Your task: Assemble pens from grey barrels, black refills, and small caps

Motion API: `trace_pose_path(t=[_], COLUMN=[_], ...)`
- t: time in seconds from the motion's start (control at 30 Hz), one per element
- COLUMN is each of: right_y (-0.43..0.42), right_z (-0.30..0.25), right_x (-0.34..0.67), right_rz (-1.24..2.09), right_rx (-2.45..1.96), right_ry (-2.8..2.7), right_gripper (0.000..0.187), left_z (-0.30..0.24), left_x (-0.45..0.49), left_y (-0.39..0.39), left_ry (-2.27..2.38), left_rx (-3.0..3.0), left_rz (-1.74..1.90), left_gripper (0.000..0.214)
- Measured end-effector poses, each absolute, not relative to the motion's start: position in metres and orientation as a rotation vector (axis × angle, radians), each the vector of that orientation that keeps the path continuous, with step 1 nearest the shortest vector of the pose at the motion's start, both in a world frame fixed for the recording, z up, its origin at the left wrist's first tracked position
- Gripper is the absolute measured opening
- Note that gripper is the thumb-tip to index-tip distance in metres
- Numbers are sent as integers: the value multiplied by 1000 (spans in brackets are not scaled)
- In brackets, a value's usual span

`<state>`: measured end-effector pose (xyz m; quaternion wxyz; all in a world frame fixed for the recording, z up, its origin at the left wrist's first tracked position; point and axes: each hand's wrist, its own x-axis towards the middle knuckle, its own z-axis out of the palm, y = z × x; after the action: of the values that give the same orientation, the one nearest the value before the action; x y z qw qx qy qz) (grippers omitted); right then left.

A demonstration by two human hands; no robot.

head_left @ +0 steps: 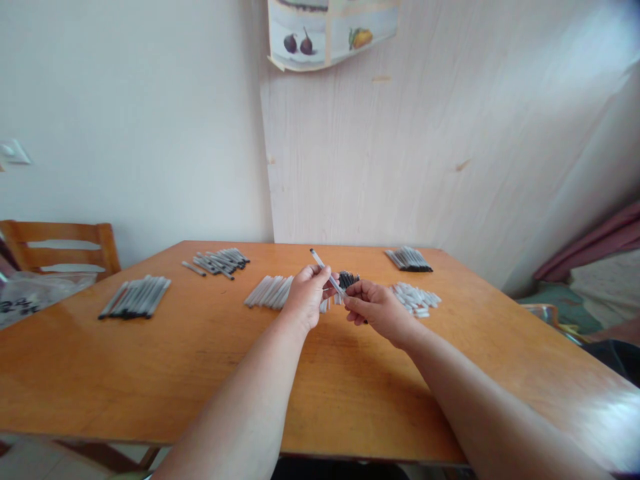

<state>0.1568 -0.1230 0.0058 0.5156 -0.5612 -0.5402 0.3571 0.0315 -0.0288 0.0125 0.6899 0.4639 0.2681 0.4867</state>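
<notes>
My left hand [311, 292] pinches a slim pen [320, 259] with a clear, whitish barrel and a black tip at its upper end. The pen slants, its upper end pointing away to the left. At its lower end the fingers of my right hand [373, 307] are closed round the barrel; what else they hold is hidden. A small dark bit shows beneath that hand. Behind my hands lie a row of white tubes [269, 292] and a heap of small black parts [349, 278], both partly covered. Short white caps [415, 298] lie to the right.
On the wooden table [200, 373] lie more black-ended pens: a neat bundle [136, 297] at left, a loose pile [220, 261] at back left, another bundle [409, 259] at back right. A wooden chair [65, 233] and a plastic bag [45, 287] stand beyond the left edge.
</notes>
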Motion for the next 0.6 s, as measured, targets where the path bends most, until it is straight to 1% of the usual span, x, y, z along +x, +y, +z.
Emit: trace_pose_path(t=[0.27, 0.6], right_y=[-122, -121], right_z=[7, 2], right_x=[159, 162], right_rz=[781, 717], right_rx=[-1351, -1341], right_ry=[-1227, -1233], right_gripper=[22, 22], left_z=[15, 13], left_x=[31, 34], left_y=[-32, -36], left_ry=[602, 613], left_rx=[1068, 1132], left_rz=[1048, 1031], left_gripper=[17, 15])
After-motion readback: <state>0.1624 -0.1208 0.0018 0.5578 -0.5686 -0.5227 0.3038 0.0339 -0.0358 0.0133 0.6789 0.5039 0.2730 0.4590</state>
